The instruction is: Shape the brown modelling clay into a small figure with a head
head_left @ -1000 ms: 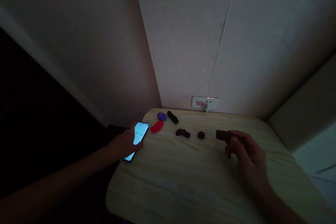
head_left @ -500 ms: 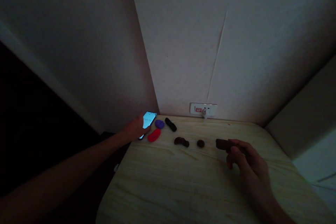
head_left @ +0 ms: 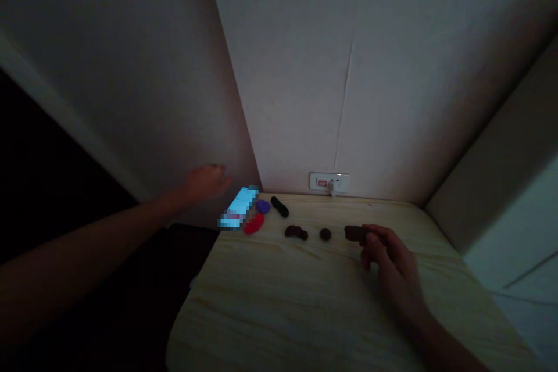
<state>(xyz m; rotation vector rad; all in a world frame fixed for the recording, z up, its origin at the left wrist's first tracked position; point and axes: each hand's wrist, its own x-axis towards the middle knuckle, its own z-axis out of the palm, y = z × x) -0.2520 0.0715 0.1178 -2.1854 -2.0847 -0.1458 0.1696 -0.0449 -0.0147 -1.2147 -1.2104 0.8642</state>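
My right hand (head_left: 394,258) pinches a dark brown piece of modelling clay (head_left: 355,233), a short bar, over the right part of the table. Left of it lie a small brown clay ball (head_left: 325,234) and a curved, lumpy brown clay piece (head_left: 296,232). Farther back are a black clay roll (head_left: 279,207), a purple lump (head_left: 263,207) and a red clay piece (head_left: 254,224). A lit phone (head_left: 239,208) rests at the table's left corner, its screen blurred out. My left hand (head_left: 209,181) hangs beyond the phone, touching nothing, its fingers slightly blurred and apart.
The pale wooden table (head_left: 279,302) stands against a light wall (head_left: 288,99). A wall socket (head_left: 329,182) with a plug in it sits just above the back edge. A pale cabinet side (head_left: 514,203) rises at the right, and it is dark beyond the left edge.
My left hand has let go of the phone and moved up and left from it. My right hand still holds the brown clay bar; the whole view has shifted slightly.
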